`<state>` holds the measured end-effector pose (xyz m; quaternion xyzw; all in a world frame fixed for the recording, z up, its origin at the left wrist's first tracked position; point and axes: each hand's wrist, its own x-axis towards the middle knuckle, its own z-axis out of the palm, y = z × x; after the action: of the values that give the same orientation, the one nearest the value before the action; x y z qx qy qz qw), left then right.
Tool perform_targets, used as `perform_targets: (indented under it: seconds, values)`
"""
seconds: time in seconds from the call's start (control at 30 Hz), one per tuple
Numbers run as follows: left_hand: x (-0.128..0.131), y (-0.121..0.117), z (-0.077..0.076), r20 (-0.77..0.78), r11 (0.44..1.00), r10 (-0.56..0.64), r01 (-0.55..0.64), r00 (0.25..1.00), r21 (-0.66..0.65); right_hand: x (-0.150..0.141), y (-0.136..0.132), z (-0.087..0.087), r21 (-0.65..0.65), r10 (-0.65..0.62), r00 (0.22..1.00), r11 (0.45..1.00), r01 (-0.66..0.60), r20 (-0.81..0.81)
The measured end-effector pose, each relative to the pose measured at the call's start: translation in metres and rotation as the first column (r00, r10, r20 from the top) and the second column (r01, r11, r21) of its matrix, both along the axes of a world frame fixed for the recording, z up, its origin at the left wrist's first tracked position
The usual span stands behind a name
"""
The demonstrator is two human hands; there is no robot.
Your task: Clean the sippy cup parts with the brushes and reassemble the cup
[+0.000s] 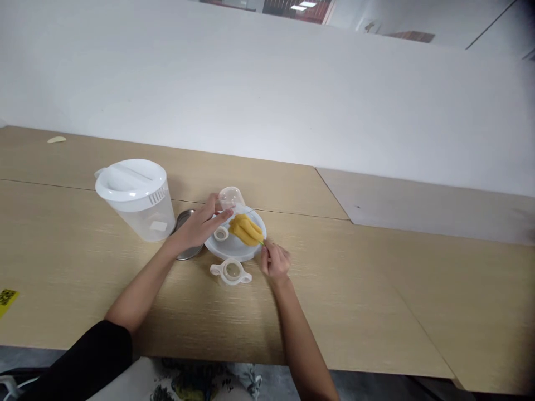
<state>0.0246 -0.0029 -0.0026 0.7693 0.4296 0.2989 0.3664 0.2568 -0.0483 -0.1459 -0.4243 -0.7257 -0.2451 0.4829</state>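
Observation:
On a white plate [213, 250] lies a lobed yellow bunch [246, 229] with a thin green end, much like a bunch of bananas. My right hand [276, 259] is closed around that green end at the plate's right edge. My left hand [204, 224] reaches over the plate's left side, thumb and fingers apart, close to a clear plastic cup [231, 197]; whether it touches the cup I cannot tell. Beneath the left thumb, a small white ring [221, 234] rests on the plate. In front stands a clear container with two white side handles [232, 271].
A lidded clear pitcher [142, 200] stands to the left. Partly under my left forearm is a round metal dish [190, 253]. A pale flat piece [57, 140] lies far left, and a yellow label [7, 301] sits on the table's left. A white partition [251, 94] rises behind.

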Motion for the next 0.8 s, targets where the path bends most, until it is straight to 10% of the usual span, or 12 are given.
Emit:
perform_targets:
  seconds: [0.17,0.8]
  values:
    - [0.012,-0.015,0.006,-0.038,0.984,-0.174,0.175,0.984,0.037,0.000,0.000,-0.001,-0.015,-0.045,0.999,0.999,0.045,-0.011]
    - [0.027,-0.027,-0.003,-0.197,0.921,-0.163,0.220,0.967,0.321,-0.003,0.001,-0.003,-0.005,-0.087,0.995,0.996,0.087,-0.055]
